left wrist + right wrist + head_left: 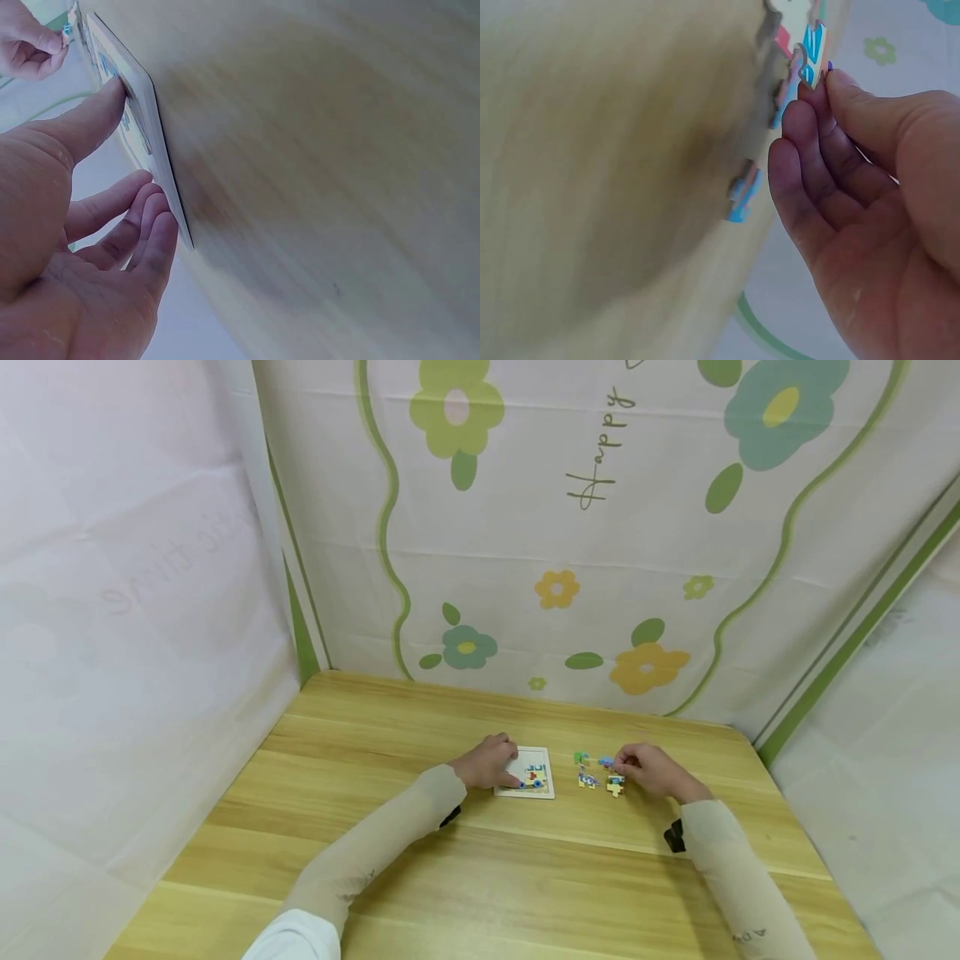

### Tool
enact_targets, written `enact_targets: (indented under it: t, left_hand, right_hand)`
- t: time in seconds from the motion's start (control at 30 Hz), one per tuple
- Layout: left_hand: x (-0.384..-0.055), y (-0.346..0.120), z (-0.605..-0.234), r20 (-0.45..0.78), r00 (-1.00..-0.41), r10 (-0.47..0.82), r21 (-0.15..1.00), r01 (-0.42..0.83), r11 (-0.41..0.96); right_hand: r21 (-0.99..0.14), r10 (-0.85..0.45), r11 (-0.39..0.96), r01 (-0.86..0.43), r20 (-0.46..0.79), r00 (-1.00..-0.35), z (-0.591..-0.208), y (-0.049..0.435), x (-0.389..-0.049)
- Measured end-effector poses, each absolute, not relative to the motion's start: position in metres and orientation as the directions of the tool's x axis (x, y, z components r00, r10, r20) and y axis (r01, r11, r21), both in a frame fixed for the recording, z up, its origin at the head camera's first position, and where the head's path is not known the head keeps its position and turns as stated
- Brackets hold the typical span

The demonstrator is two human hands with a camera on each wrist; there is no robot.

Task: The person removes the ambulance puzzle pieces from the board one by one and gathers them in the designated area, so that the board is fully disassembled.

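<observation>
A small white-framed jigsaw puzzle board [533, 756] lies on the table, with several fitted pieces [535, 773] along its lower part. My left hand [486, 762] rests at the board's left side. In the left wrist view, its thumb [101, 120] presses on the board's face while the other fingertips touch near the rim. Between thumb and fingertips, my right hand [651, 768] pinches a jigsaw piece [814, 56] with blue and white markings, raised above the table. Below it lie loose jigsaw pieces, one of them yellow [615, 787]. The held piece's far end is hidden by the fingers.
More loose jigsaw pieces [587, 781] lie between the board and my right hand, with a green one [580, 757] farther back. The wooden table [480, 877] meets a flower-printed cloth [495, 552] at the back, with pale cloth at both sides.
</observation>
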State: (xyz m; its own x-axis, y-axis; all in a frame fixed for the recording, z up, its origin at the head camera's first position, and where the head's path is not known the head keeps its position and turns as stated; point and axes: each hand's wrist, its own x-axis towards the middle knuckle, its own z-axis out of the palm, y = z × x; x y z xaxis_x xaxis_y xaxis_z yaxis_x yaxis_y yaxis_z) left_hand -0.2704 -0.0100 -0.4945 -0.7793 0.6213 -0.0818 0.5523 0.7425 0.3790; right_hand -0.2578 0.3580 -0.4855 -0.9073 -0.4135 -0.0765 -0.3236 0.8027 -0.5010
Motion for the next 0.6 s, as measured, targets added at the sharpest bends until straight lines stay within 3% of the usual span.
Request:
enact_targets:
  t: [0.6]
  left_hand:
    - [-0.27, -0.009, -0.495, -0.092, -0.784, 0.614, 0.388, 0.54, 0.747]
  right_hand:
    - [-0.482, -0.377, 0.826, -0.291, -0.089, -0.922, -0.494, 0.35, -0.261]
